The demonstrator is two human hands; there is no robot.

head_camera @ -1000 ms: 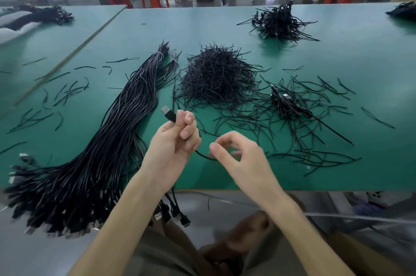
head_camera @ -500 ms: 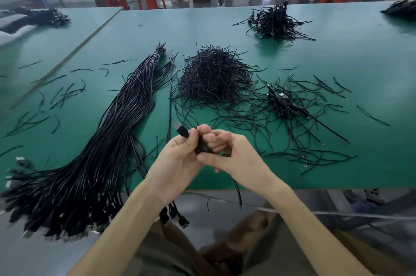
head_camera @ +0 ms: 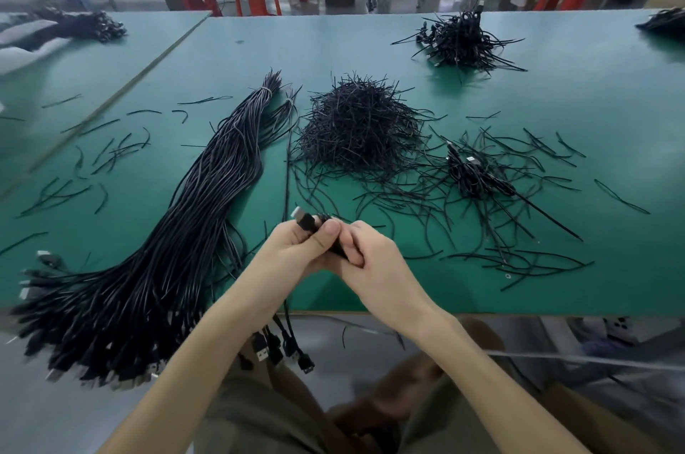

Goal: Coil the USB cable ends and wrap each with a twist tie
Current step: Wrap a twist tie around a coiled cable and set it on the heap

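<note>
— Bright enough?
— Yes. Soft, even light from above, and the shadows on the green bench (head_camera: 556,101) are faint and short.
— Sharp?
— Mid-frame, yes. The bench's edges bow, and the lower corners smear into blur.

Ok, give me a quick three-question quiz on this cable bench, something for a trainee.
1. True or false: the left hand and the right hand both hold one black USB cable with a silver plug.
2. Where does the round heap of loose black twist ties lie relative to the long bundle of black USB cables? A: to its left. B: to its right. C: on top of it.
3. Fill the gap: the long bundle's plug ends hang over the ____ edge of the green table.
Key: 1 true; 2 B; 3 near.
</note>
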